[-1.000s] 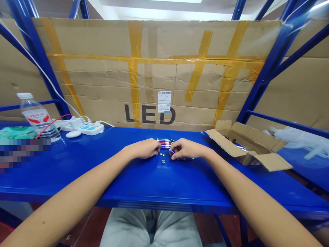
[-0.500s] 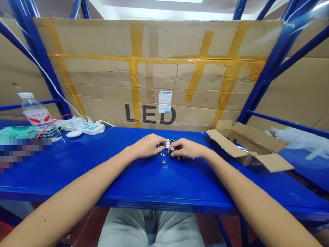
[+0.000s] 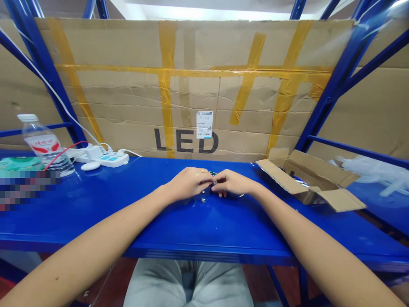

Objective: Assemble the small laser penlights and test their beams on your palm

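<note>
My left hand [image 3: 190, 183] and my right hand [image 3: 231, 182] meet over the blue table, fingertips almost touching. A small round silvery piece [image 3: 215, 182] is pinched in my right fingers. The thumb and fingers of my left hand are closed right beside it; what they hold, if anything, is too small to make out. Small shiny metal pieces [image 3: 203, 200] lie on the table just below the hands. Behind the fingers a bit of a green and dark item [image 3: 212, 173] shows, mostly covered by my left hand. Something thin and shiny [image 3: 239, 195] sticks out under my right hand.
An open cardboard box [image 3: 287, 181] with items inside stands right. At left are a water bottle [image 3: 44, 145], a power strip [image 3: 111, 159] with plugs, a white oval object [image 3: 90, 166] and a green packet [image 3: 21, 163]. A large cardboard sheet [image 3: 134, 106] closes off the back.
My left hand has moved right to my right hand, now covering most of the colourful striped item and some metal pieces. My right hand keeps the round piece in nearly the same place.
</note>
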Demonstrator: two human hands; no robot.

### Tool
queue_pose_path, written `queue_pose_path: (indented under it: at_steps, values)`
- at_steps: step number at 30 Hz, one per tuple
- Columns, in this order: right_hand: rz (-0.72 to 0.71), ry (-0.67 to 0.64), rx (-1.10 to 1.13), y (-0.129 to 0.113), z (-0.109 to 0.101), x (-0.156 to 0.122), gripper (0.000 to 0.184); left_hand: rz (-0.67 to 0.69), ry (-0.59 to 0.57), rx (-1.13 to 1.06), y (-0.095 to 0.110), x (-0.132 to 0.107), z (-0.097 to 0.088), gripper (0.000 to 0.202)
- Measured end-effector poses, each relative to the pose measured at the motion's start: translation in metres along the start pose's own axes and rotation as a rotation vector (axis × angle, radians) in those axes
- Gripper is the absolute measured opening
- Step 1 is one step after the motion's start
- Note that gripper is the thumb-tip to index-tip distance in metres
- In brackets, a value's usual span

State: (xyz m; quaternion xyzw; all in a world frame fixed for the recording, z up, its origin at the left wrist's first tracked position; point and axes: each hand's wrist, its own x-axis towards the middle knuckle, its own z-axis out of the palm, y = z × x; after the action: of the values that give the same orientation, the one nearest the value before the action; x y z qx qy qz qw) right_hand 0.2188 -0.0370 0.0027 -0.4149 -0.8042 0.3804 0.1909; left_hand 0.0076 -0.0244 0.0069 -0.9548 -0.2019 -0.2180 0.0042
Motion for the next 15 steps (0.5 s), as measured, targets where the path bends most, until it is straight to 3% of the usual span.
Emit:
queue_pose_path:
  at_steps: [4, 10, 15]
  values:
    - [0.025, 0.012, -0.079, 0.006, -0.002, 0.001, 0.029, -0.068, -0.011, 0.024, -0.005, -0.001, -0.007, 0.024]
    - [0.01, -0.01, -0.147, 0.004, -0.001, 0.0, 0.034, -0.163, -0.286, 0.116, -0.012, -0.004, -0.015, 0.023]
    - [0.009, -0.021, -0.186, 0.001, -0.001, -0.001, 0.029, -0.132, -0.365, 0.089, -0.017, -0.006, -0.007, 0.025]
